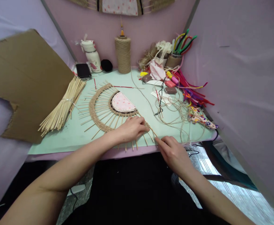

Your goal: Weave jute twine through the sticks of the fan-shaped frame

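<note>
A half-round woven piece (95, 109) lies on the table, with thin wooden sticks fanning out from a dark-edged fabric centre (122, 102) with pink spots. A band of twine runs through the sticks in an arc. Over the lower right of the piece rests my left hand (134, 128), its fingers closed on the twine band near the band's end. My right hand (173, 153) pinches the tip of an outermost stick (153, 132) at the table's front edge. My left hand and wrist cover part of the band and several sticks.
A tied bundle of sticks (63, 104) leans by cardboard (31, 84) on the left. Behind stand a bottle (93, 57) and a twine cone (123, 55). On the right lie loose twine (174, 107), pipe cleaners (191, 86) and a holder with scissors (174, 61).
</note>
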Available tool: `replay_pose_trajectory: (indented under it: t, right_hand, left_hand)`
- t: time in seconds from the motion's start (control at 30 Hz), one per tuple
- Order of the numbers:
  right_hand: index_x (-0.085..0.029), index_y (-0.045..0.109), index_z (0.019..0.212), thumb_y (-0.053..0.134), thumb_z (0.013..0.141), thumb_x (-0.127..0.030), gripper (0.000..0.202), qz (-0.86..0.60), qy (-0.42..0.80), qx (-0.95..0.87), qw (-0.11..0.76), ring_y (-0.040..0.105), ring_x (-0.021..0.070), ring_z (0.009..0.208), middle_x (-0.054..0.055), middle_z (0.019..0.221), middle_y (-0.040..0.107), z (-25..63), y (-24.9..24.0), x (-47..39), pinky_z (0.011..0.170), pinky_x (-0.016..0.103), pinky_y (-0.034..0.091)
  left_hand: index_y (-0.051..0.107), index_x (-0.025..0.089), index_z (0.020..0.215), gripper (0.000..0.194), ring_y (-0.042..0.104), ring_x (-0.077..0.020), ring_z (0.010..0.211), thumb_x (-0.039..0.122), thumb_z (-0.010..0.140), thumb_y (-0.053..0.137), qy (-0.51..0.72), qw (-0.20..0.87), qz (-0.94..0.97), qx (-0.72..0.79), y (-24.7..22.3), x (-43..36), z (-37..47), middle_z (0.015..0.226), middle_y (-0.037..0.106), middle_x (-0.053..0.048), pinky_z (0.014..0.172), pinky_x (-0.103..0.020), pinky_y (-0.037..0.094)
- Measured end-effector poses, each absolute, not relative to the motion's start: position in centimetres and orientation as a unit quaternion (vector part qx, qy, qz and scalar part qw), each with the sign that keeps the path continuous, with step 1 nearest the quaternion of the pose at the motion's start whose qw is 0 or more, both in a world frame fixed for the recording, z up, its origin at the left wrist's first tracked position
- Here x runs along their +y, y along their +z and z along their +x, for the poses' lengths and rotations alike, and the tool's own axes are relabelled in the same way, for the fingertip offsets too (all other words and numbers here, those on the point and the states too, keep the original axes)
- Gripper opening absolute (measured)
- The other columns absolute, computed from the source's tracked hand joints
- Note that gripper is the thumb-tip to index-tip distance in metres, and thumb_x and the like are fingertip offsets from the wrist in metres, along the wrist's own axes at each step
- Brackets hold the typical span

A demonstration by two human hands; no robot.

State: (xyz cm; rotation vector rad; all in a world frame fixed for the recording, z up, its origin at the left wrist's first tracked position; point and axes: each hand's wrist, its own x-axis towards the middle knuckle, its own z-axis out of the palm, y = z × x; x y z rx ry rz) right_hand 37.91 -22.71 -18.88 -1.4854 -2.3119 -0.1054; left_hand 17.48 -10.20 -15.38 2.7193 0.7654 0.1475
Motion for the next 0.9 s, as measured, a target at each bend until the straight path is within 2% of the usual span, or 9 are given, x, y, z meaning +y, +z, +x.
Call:
replay_pose_trajectory:
  t: [0.3, 0.5, 0.7, 0.9]
  right_hand:
    - [-0.012, 0.065, 0.107, 0.048, 0.096, -0.013, 0.020, -0.522, 0.008, -0.812, 0.260, 0.055, 0.0181, 0.074, 0.007, 0.079, 0.061, 36.0, -20.1, -24.3, 0.069, 0.030, 0.047]
    - [-0.017, 0.066, 0.101, 0.049, 0.096, -0.018, 0.018, -0.536, 0.104, -0.773, 0.325, 0.059, 0.0170, 0.076, 0.006, 0.083, 0.063, 34.8, -18.8, -23.2, 0.071, 0.029, 0.049]
    - [-0.020, 0.070, 0.090, 0.054, 0.093, -0.023, 0.016, -0.583, 0.214, -0.706, 0.341, 0.063, 0.0172, 0.075, 0.003, 0.081, 0.066, 34.2, -18.3, -20.8, 0.071, 0.029, 0.048]
    - [-0.020, 0.069, 0.104, 0.050, 0.092, -0.021, 0.023, -0.566, 0.258, -0.686, 0.376, 0.065, 0.0184, 0.088, 0.006, 0.093, 0.068, 33.8, -18.2, -19.2, 0.080, 0.030, 0.050]
  left_hand:
    - [0.072, 0.027, 0.109, 0.025, 0.055, -0.0186, 0.094, 0.031, 0.096, 0.051, 0.093, 0.168, 0.945, 0.265, -16.5, -10.1, 17.1, 0.098, 0.060, -0.006, 0.081, -0.032, 0.038]
    - [0.069, 0.027, 0.115, 0.025, 0.056, -0.0191, 0.099, 0.028, 0.096, 0.052, 0.121, 0.180, 0.939, 0.269, -16.8, -10.2, 17.1, 0.101, 0.062, -0.006, 0.084, -0.033, 0.038]
    - [0.061, 0.022, 0.118, 0.026, 0.056, -0.0224, 0.106, 0.023, 0.093, 0.054, 0.122, 0.203, 0.927, 0.291, -16.3, -10.7, 17.1, 0.109, 0.063, -0.007, 0.090, -0.036, 0.040]
    - [0.054, 0.017, 0.117, 0.035, 0.058, -0.0214, 0.106, 0.017, 0.082, 0.059, 0.132, 0.237, 0.921, 0.281, -15.5, -11.2, 16.2, 0.110, 0.064, -0.007, 0.101, -0.039, 0.037]
